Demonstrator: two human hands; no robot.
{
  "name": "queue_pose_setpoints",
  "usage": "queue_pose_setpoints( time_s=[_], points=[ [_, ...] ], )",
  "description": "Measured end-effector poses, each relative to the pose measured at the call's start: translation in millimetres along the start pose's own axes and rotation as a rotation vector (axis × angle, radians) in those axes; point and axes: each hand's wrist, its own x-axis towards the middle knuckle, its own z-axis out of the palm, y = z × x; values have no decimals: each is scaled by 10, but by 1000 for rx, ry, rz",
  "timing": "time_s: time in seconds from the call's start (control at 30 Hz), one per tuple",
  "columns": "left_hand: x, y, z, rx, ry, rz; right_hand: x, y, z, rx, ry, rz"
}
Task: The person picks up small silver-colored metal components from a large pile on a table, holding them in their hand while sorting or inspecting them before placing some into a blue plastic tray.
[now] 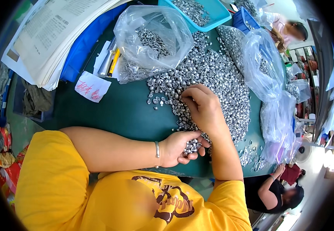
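A wide heap of small, hollow, rounded silver metal pieces [228, 92] covers much of the dark green tabletop [128, 115]. My left hand [174, 149], palm up at the near edge of the heap, cups a small handful of metal pieces [192, 146] in its curled fingers. Over the middle of the heap, my right hand [204, 106] is bent down with thumb and fingertips drawn together. Whatever lies between those fingertips is too small or hidden to make out. A few loose metal pieces [156, 101] lie left of the heap.
Behind the heap stand a clear plastic bag [151, 23] of metal rings and a turquoise bin [213, 26]. More plastic bags [265, 57] line the right side. A yellow-handled tool [114, 61], a paper note [92, 87] and stacked papers [59, 34] lie left. Two people sit at right.
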Motion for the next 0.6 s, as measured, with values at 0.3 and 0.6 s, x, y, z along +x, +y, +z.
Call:
queue_pose_setpoints(
  time_s=[0.3,0.6],
  points=[
    [8,-2,5,29,12,0,-23,-53,-9,-117,-32,-80],
    [-3,10,16,15,-8,-4,-192,133,-216,1467,-107,735]
  ],
)
